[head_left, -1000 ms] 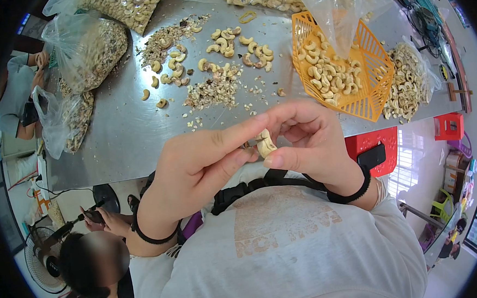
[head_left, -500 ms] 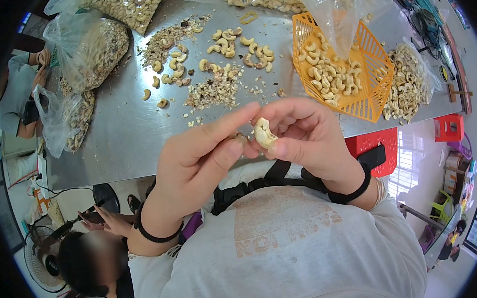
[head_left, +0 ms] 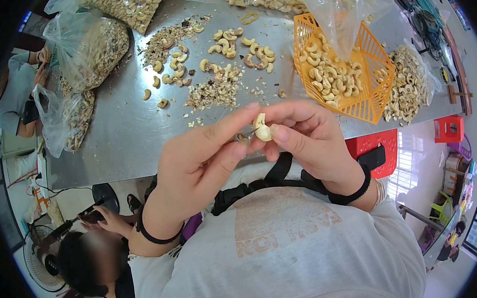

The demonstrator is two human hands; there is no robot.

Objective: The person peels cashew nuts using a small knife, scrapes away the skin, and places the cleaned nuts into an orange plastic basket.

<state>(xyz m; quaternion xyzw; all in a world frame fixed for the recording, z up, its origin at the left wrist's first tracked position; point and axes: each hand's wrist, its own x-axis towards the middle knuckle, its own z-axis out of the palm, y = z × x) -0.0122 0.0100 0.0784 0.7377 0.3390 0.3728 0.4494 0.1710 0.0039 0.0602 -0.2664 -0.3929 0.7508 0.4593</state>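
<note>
Between the fingertips of my right hand (head_left: 311,136) is a single pale, curved cashew nut (head_left: 263,132). My left hand (head_left: 198,154) is closed, with thumb and index finger pinching a thin pointed tool (head_left: 251,132); most of it is hidden by the fingers. The tool's tip is right at the left side of the nut. Both hands are held together in front of my chest, over the table's near edge. Beyond them lie a heap of pale cashew bits (head_left: 213,90) and small groups of whole cashews (head_left: 225,43) on the metal table (head_left: 123,139).
An orange slotted basket (head_left: 375,99) of cashews stands to the right, beside a pile of cashews (head_left: 406,84) by a plastic bag. Filled clear bags (head_left: 99,53) line the left and far side. A seated person (head_left: 100,256) is at lower left, near a fan (head_left: 40,259).
The cashew has been turned in my right fingers and now stands more upright. The tool's thin tip shows more clearly against it. My right thumb has shifted up slightly.
</note>
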